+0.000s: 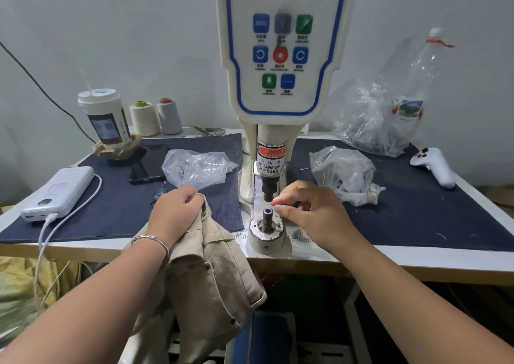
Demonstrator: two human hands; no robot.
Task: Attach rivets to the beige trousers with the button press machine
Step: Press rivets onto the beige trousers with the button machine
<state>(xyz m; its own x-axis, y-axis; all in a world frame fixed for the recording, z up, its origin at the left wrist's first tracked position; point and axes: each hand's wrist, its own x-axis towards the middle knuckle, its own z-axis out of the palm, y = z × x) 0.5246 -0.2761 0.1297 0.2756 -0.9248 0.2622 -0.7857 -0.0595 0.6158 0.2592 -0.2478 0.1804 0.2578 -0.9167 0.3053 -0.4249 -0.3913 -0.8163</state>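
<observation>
The beige trousers [211,274] hang over the table's front edge, left of the press. My left hand [178,210] grips their upper edge in a fist. The button press machine [278,66] stands in the middle, its upper punch [270,188] raised above the lower die post [267,217]. My right hand [308,210] hovers just right of the die, its thumb and forefinger pinched together beside the punch tip. Whatever sits between those fingertips is too small to make out. Several dark rivets show on the trousers' pocket.
Dark blue cloth [125,196] covers the table. Left: a clear bag [194,166], phone [150,166], power bank [58,194] with cable, cup [107,118], two thread cones [155,117]. Right: bags of parts [345,174], a plastic bottle [417,85], a white controller [434,166].
</observation>
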